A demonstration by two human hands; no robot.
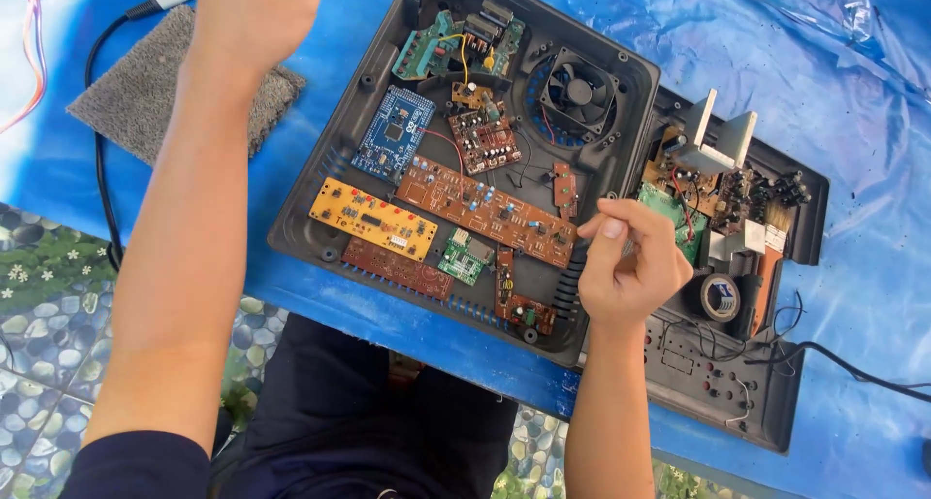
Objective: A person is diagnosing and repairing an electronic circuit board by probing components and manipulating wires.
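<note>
Forearms nearest; right hand (630, 271) pinched narrow, nothing visible held, above tray (320, 169) at 4 o'clock. Left hand cropped at 11 o'clock, can't tell. Sorting boards; next needs precise pick of brown board (485, 211).

Left hand (254, 9) cut off by top edge above grey felt pad (145, 87); right hand (628, 266) fingers curled, contents indiscernible.

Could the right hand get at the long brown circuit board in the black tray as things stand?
Probably yes: the right hand hovers at the long brown circuit board's right end, nothing lying between them in the open black tray.
</note>
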